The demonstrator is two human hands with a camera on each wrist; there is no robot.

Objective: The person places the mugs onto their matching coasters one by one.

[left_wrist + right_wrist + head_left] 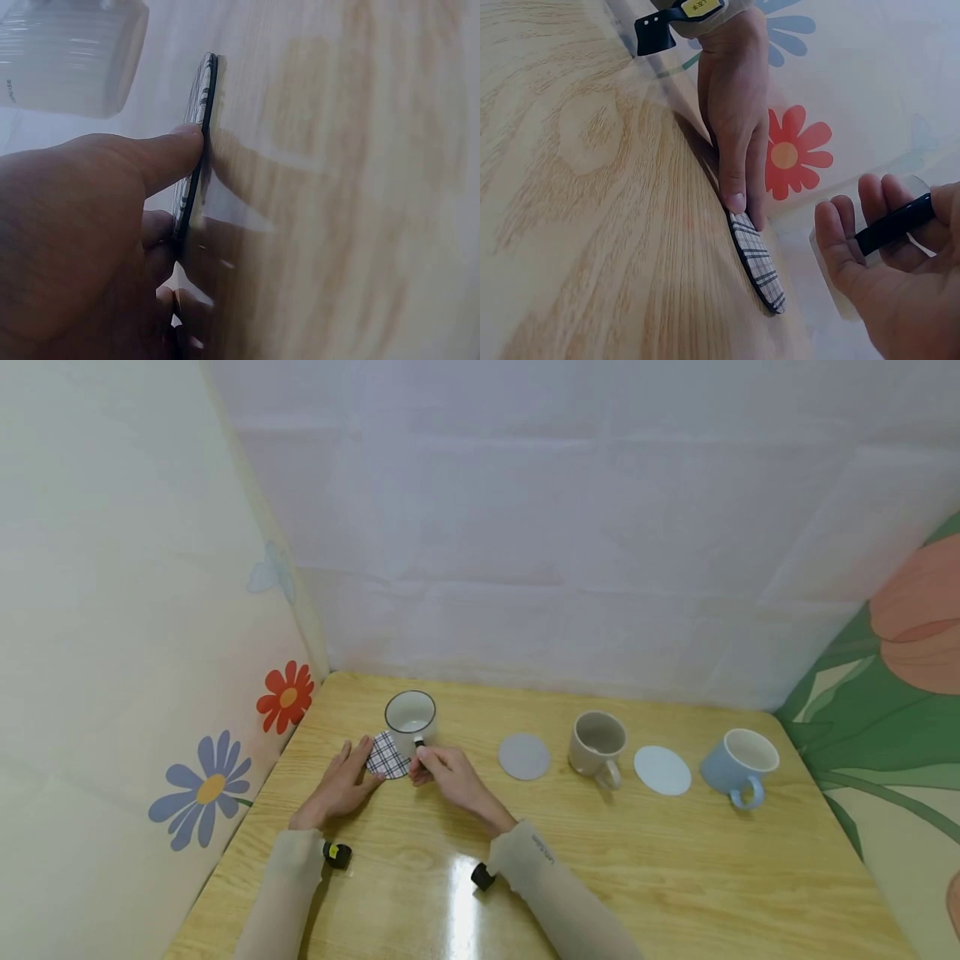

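A white mug (411, 714) with a dark rim and black handle (892, 223) is in my right hand (455, 781), whose fingers curl round the handle. The mug overlaps the back right part of a round plaid coaster (385, 758) in the head view; in the left wrist view its base (82, 105) hangs apart from the coaster, above the tabletop. My left hand (342, 787) rests at the coaster's left side with fingers extended. Its thumb (176, 154) touches the coaster's near edge in the left wrist view.
Along the wooden table (405, 893) to the right lie a grey coaster (524, 757), a taupe mug (592, 752), a pale blue coaster (662, 770) and a blue mug (731, 768). A white cloth (562, 527) hangs behind the table, and a flowered panel (150, 652) borders its left side.
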